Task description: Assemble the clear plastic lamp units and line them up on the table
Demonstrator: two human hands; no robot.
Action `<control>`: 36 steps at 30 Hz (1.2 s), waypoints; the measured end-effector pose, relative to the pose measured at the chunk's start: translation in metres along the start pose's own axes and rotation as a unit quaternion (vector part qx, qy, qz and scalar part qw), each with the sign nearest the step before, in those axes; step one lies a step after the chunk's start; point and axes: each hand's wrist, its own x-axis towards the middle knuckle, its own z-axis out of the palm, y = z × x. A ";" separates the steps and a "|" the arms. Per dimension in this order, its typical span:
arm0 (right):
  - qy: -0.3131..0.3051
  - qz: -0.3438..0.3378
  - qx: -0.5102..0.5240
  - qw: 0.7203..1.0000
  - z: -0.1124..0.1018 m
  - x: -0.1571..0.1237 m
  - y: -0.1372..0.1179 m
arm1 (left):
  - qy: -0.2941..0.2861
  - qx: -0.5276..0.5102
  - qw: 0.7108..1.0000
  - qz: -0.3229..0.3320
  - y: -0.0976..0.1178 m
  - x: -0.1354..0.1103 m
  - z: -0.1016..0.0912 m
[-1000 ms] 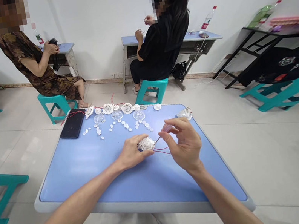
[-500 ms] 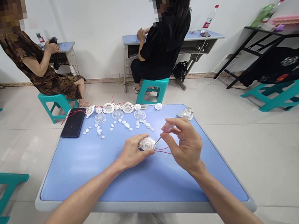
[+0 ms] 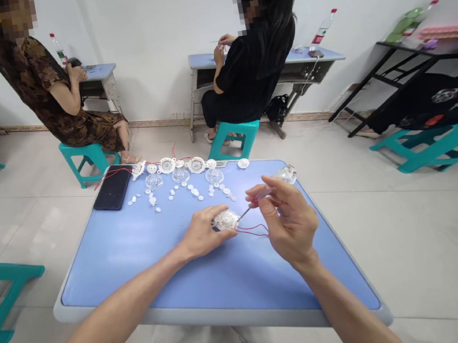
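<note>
My left hand (image 3: 201,235) is closed around a round clear plastic disc part (image 3: 225,219), pressing it onto the blue table (image 3: 148,267). My right hand (image 3: 288,219) pinches a small screwdriver with a pinkish clear handle (image 3: 259,195); its thin shaft slants down to the disc's right edge. Thin red wires (image 3: 253,229) loop from the disc across the table under my right hand.
Several small white and clear parts (image 3: 182,182) lie along the table's far edge beside a black phone (image 3: 112,188). A clear piece (image 3: 285,173) sits at the far right corner. Two people sit on teal stools (image 3: 232,136) at desks by the wall. More teal stools stand left and right.
My right hand has shifted slightly right and turned, fingers repositioned on the screwdriver handle. My left hand and the disc have stayed put.
</note>
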 end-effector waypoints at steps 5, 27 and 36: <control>-0.019 0.005 -0.004 1.000 -0.002 0.000 0.002 | -0.003 0.005 1.000 -0.004 0.000 0.000 0.000; 0.083 0.180 0.058 0.978 -0.006 0.011 0.007 | -0.001 -0.001 1.000 -0.017 0.000 0.000 0.001; 0.102 0.238 0.066 0.964 -0.009 0.013 0.014 | 0.000 0.001 1.000 -0.013 0.001 -0.001 0.001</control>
